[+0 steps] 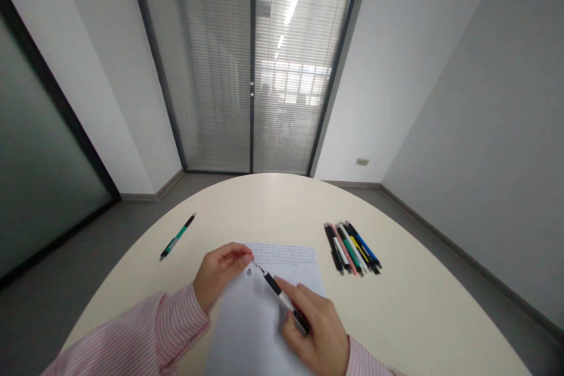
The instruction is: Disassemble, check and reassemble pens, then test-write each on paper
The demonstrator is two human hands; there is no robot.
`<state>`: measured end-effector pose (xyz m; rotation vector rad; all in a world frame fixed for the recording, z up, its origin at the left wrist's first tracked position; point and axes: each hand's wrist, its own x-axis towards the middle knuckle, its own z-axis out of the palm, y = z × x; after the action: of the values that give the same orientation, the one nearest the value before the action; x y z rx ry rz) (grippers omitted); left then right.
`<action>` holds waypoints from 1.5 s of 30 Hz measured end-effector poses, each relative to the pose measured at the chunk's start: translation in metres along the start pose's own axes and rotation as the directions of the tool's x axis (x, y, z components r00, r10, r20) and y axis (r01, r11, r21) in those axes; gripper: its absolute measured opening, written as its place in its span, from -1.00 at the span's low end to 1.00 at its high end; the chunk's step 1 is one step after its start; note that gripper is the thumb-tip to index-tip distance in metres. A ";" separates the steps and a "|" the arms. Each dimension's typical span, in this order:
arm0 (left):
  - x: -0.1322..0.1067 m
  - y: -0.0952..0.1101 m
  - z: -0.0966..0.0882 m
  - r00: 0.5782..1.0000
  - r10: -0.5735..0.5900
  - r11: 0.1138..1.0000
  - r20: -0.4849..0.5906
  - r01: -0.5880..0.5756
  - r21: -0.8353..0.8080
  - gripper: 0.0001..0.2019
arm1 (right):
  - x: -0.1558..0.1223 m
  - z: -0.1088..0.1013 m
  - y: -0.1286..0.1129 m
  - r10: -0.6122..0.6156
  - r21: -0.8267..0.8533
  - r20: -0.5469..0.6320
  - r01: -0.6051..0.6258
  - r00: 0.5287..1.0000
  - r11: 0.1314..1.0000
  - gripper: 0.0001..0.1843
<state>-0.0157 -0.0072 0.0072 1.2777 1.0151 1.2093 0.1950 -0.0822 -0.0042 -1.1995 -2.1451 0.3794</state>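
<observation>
My right hand (315, 320) is closed round a white pen with a black grip (273, 284), held tilted over the paper with its narrow front end pointing up and left. Close to that end, my left hand (227, 270) has thumb and forefinger pinched together. A tiny light piece shows at these fingertips, too small to name. Beneath both hands lies a sheet of paper (247, 329) with lines of handwriting along its top. A small dark spot or part (249, 272) shows on the sheet below the left fingertips.
On the round cream table (282, 205), several pens (352, 248) lie side by side at the right. A single green and black pen (178, 237) rests at the left. Beyond the table's far edge stands a glass partition with blinds (220, 100).
</observation>
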 end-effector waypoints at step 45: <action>0.002 -0.012 -0.010 0.963 0.088 0.822 0.255 -0.215 0.528 -0.84 | 0.000 0.004 0.002 0.044 -0.071 -0.126 -0.053 0.991 0.996 -0.51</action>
<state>-0.0244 -0.0033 -0.0053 1.9353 1.1579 0.8815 0.1935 -0.0809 -0.0079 -1.2847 -2.0420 0.2410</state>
